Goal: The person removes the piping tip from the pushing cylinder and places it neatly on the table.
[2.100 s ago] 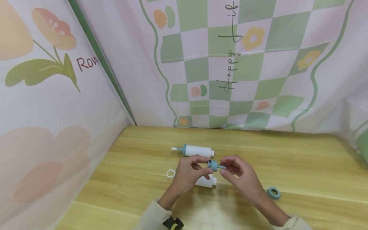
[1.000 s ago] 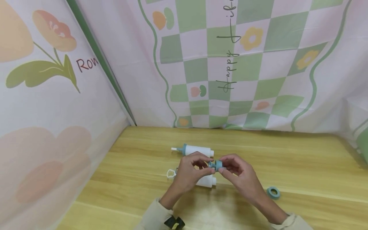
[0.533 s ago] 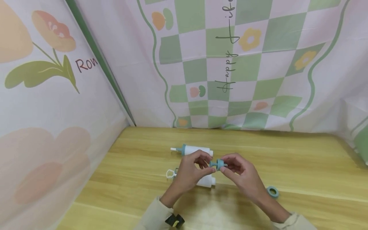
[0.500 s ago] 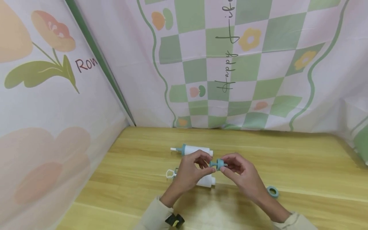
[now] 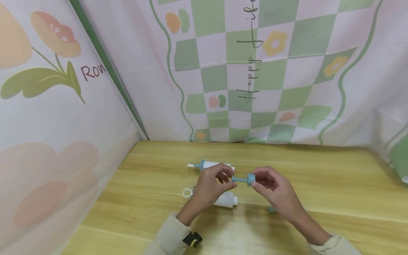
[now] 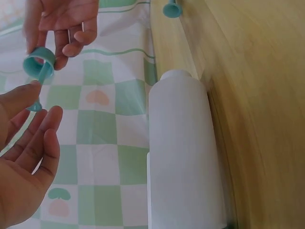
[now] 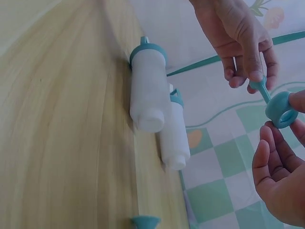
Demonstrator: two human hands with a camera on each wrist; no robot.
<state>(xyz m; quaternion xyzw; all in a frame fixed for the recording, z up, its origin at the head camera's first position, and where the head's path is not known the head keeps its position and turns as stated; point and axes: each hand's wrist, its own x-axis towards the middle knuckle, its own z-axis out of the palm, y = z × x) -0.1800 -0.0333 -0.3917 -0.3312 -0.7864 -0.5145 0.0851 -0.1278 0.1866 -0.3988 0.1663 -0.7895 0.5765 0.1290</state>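
Observation:
My left hand pinches the flared end of a thin teal nozzle stem between thumb and fingertips, above the table. My right hand grips a teal collar ring at the stem's other end. In the right wrist view the stem runs into the collar ring, with the right thumb and fingers around its rim. In the left wrist view the left thumb presses the stem near its flared end. A white bottle lies under the left hand, partly covered by it.
Another white bottle with a teal cap lies behind, both on their sides on the wooden table. A white loop projects from the nearer one. A small flared teal piece rests on the table. A patterned cloth hangs behind.
The collar ring has moved right with my right hand, so a longer length of stem shows between the hands. The right arm now covers most of the teal ring on the table.

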